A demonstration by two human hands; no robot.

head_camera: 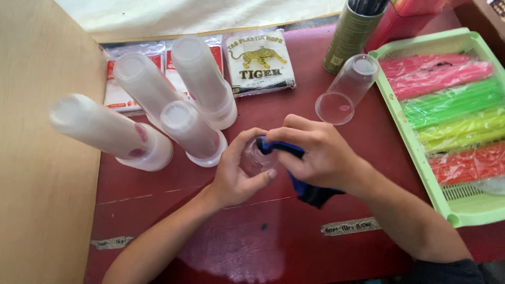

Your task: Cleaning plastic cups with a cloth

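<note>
A clear cup (256, 160) is gripped in the left hand (238, 171) at mid-table, fingers curled round its wall, thumb over the top edge. A blue cloth (300, 179) is pinched in the right hand (318, 152), w/ one end pushed into the cup's mouth by the fingertips; the rest of the cloth is seen trailing under the right palm toward the wrist. Both hands are held close together, touching at the cup, just above the red table (273, 242).

To the left, four stacks of upturned clear cups (158, 113) are set near each other; the leftmost is seen tilted toward a wooden board (42, 158). Behind them, flat packets (260, 60) are laid side by side. A single upturned cup (347, 89) is leaned just right of the hands, beside a green can (350, 34). On the far right, a green tray (415, 152) is filled w/ bundled straws (452, 110) in pink, green, yellow & orange. Strips of tape (351, 227) are stuck to the tabletop nr the front edge.
</note>
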